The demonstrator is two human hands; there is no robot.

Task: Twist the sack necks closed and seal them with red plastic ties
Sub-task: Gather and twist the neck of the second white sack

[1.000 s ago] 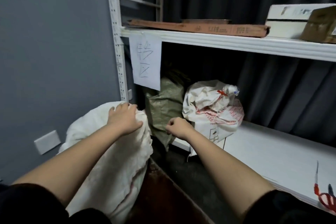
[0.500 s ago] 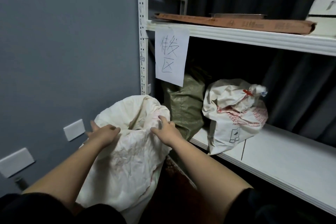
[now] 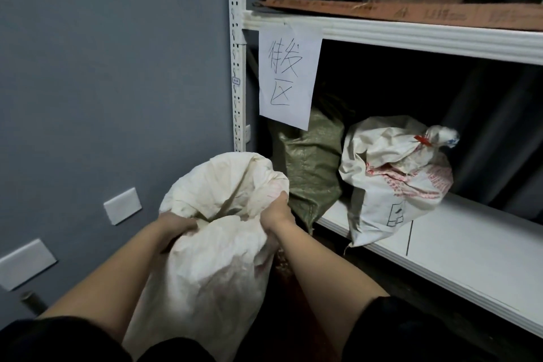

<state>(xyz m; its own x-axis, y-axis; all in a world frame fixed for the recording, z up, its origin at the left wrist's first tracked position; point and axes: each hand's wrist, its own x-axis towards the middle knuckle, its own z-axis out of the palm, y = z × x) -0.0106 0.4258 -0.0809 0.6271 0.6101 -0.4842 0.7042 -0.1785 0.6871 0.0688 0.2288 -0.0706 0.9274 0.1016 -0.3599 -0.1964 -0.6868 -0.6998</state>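
**Both hands on the open mouth of the white sack**

I see the white sack (image 3: 205, 267) standing upright in front of the shelf unit, just beside its left post (image 3: 236, 67) and close to the grey wall (image 3: 102, 67). Its mouth gapes open at the top, with the rim folded and crumpled. What it stands on is hidden from me.

My left hand (image 3: 176, 225) grips the near left part of the rim, fingers curled over the cloth and down into the opening. My right hand (image 3: 277, 213) grips the right side of the rim, fingers curled round a bunch of cloth. Both forearms reach in from the bottom edge, 1 on each side of the sack.

On the lower shelf (image 3: 470, 258), at its left end, a green sack (image 3: 311, 173) leans into the back corner, touching the white sack's right side or very near it; I cannot tell which. Just to the right of it sits a printed sack (image 3: 393, 182), its neck twisted shut and bound with a red tie (image 3: 423, 139). It rests near the shelf's front edge.

A paper sign (image 3: 288, 73) with handwritten characters hangs from the front edge of the upper shelf (image 3: 411, 35), near its left end. Flat cardboard (image 3: 411, 12) lies on top of that shelf. On the wall I see 2 white plates (image 3: 122, 206) low down.
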